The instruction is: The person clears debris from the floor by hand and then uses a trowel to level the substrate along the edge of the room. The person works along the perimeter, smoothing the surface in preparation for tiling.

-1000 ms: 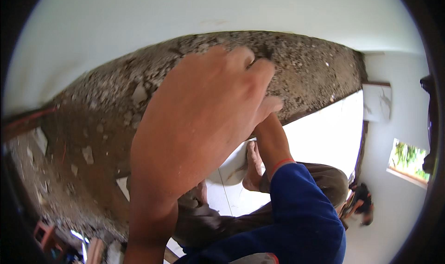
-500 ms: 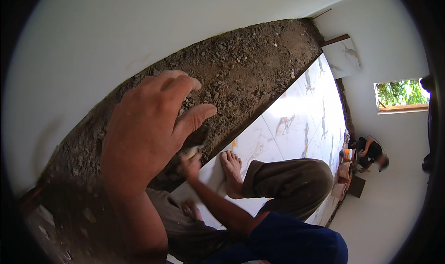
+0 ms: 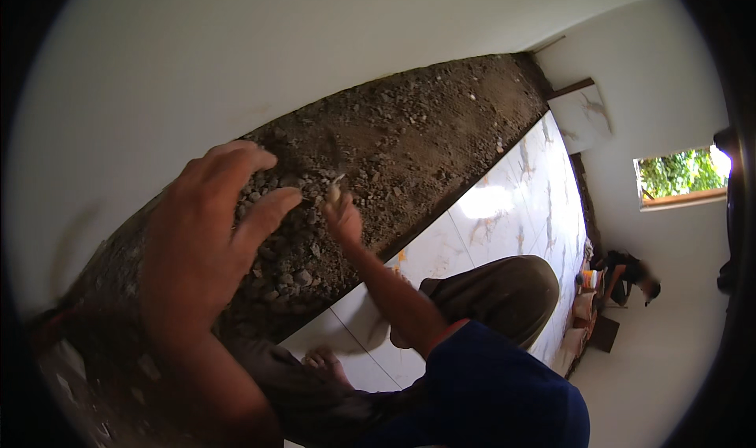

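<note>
My left hand [image 3: 201, 227] is raised close to the camera, above the gravelly soil [image 3: 409, 125]. Its fingers and thumb are curved and apart, with nothing between them. Farther off, my right hand [image 3: 344, 220] is closed around a small pale-handled tool [image 3: 336, 186], held over the soil beside the tiled floor. Blur and the small size hide what kind of tool it is. Loose stones and grey clods [image 3: 295, 279] lie on the soil between and below the two hands.
White marble-patterned tiles [image 3: 441, 239] border the soil, my bare foot [image 3: 329, 365] on them. A white wall [image 3: 197, 70] runs along the left. One tile [image 3: 580, 117] leans at the far wall. Another person [image 3: 626, 277] bends near buckets [image 3: 584, 302] at right.
My right hand has moved up and away over the soil with the tool. My left hand has shifted left and slightly down. The view has tilted a little.
</note>
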`<state>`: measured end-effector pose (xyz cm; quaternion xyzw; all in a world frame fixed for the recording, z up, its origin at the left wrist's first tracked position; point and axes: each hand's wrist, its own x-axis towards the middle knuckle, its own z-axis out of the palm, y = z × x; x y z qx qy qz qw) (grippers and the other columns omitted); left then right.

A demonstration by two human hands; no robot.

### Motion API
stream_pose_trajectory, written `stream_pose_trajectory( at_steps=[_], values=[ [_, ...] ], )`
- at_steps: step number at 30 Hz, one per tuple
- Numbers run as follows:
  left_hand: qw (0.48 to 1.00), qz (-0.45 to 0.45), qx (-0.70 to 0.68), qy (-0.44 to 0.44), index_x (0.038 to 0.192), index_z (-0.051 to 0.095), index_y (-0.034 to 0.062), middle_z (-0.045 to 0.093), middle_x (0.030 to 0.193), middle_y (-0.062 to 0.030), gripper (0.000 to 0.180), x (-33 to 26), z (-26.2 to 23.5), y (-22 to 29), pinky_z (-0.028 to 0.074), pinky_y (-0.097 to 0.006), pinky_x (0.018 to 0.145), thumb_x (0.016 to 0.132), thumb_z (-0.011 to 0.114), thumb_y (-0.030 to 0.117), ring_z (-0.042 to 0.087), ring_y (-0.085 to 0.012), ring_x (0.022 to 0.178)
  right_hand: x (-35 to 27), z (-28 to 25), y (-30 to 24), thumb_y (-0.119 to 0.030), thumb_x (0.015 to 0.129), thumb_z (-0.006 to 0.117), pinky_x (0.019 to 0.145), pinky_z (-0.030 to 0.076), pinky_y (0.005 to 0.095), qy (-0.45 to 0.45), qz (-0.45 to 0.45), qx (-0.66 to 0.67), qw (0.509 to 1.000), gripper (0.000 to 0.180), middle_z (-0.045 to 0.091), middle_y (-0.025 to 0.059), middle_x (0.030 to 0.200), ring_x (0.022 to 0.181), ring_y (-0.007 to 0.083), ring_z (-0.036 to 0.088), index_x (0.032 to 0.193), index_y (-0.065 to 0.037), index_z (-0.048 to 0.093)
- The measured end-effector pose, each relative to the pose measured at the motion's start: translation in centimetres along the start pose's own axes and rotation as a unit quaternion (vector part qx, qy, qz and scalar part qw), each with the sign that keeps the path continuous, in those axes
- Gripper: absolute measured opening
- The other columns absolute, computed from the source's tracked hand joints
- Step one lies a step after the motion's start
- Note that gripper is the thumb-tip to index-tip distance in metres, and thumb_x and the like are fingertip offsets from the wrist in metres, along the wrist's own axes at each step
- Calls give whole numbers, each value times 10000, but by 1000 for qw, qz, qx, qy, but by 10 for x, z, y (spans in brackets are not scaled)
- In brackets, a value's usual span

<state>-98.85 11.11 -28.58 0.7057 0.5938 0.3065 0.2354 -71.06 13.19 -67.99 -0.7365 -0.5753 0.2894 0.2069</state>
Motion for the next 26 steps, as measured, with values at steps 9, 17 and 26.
stream_pose_trajectory(
  at_steps=[9,17,26],
  values=[
    [990,109,0,84,1018,720,16,674,1087,-210,262,-39,78,56,468,-532,1056,916,623,238,631,-357,1071,73,36,-66,-554,1033,613,1314,204,508,-149,-126,-149,969,896,112,105,1779,1635,330,131,1715,-223,134],
    [973,198,-111,39,841,772,87,713,796,-62,220,-18,91,100,514,-478,677,940,661,249,690,-261,805,-21,156,-160,-812,940,533,1190,356,632,-141,-327,-392,848,852,387,181,1666,1527,426,329,1541,-209,552],
    [959,50,176,216,874,828,93,783,862,-103,234,-110,49,47,519,-497,570,917,625,202,747,-297,765,-4,163,-127,-686,1056,435,1257,343,516,-184,-437,-488,733,767,474,193,1609,1420,346,514,1637,-186,401]
  ],
)
